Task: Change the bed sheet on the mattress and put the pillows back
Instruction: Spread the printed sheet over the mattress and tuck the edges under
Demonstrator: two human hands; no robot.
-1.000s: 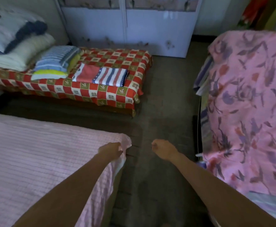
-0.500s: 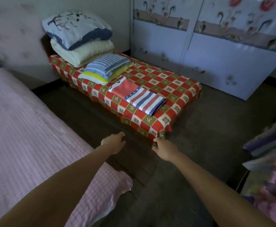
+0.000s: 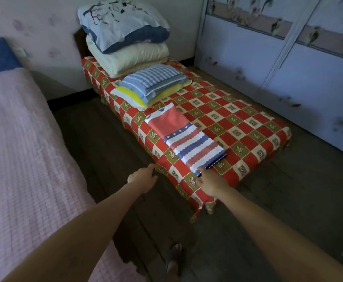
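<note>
At the near edge of the low mattress (image 3: 237,127), both hands reach toward a folded sheet (image 3: 189,139). Mattress: long, flat pad on the floor, wrapped in smooth red, olive and cream checked cloth that hangs loose at the near corner. Folded sheet: flat narrow rectangle, plain red at the far end, wavy red, white and blue stripes with a starred band at the near end; crisp, thin woven fabric. Its long axis runs away from the person, up and to the left in view, toward the pillows.

Right hand (image 3: 211,183): fingers extended, tips touching the near short end of the sheet; nothing gripped. Left hand (image 3: 143,177): fingers loosely extended, empty, just beside the mattress edge and left of the sheet, not touching it. The right hand is therefore the nearer one, and the sheet lies straight ahead of its fingertips; a lift probably calls for the left hand to come in along the sheet's left long side.

Beyond the sheet: a striped pillow (image 3: 154,80) on a yellow pillow (image 3: 132,96), both soft and flattish; behind them a cream quilt (image 3: 129,58) under a plump blue-and-white pillow (image 3: 121,21). Left: a bed (image 3: 24,149) under pink quilted cloth.
</note>
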